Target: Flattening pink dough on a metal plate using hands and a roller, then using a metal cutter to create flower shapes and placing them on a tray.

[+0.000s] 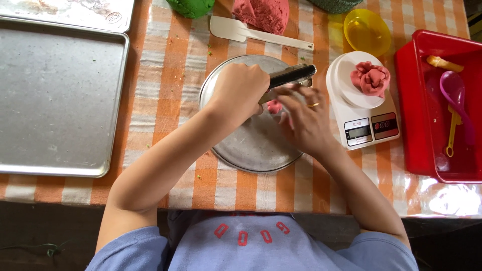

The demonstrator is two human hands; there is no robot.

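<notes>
L hand [240, 93] is closed in a fist round the handles of a scoop-like tool w/ black grip and metal arms [288, 78], held over a round metal pan [251, 145] — dull grey, scuffed, shallow rim. R hand [304, 118], gold ring on one finger, has fingers loosely curled and spread at the tool's front end, tips by a small pink dough bit [274, 106] that sits on the pan under the tool; can't tell if R fingers pinch the dough or only touch it. Tool's working end is hidden btwn the hands.

Just right of pan: white digital kitchen scale [362, 108], round smooth platform, w/ a crumpled, folded pink dough lump [371, 79] on top. Beyond the pan: white plastic spatula [256, 32] lying flat, big pink dough mass [263, 14] and green dough [191, 7], both cut off by top edge. Yellow translucent bowl [366, 31] above the scale. Far right: glossy red plastic tub [427, 130] holding a purple spoon [454, 93] and yellow utensils, partly hard to make out. Left: rectangular metal baking sheet [55, 100], matte, speckled w/ crumbs. All on an orange-white checked cloth [170, 75] under clear, shiny cover.
</notes>
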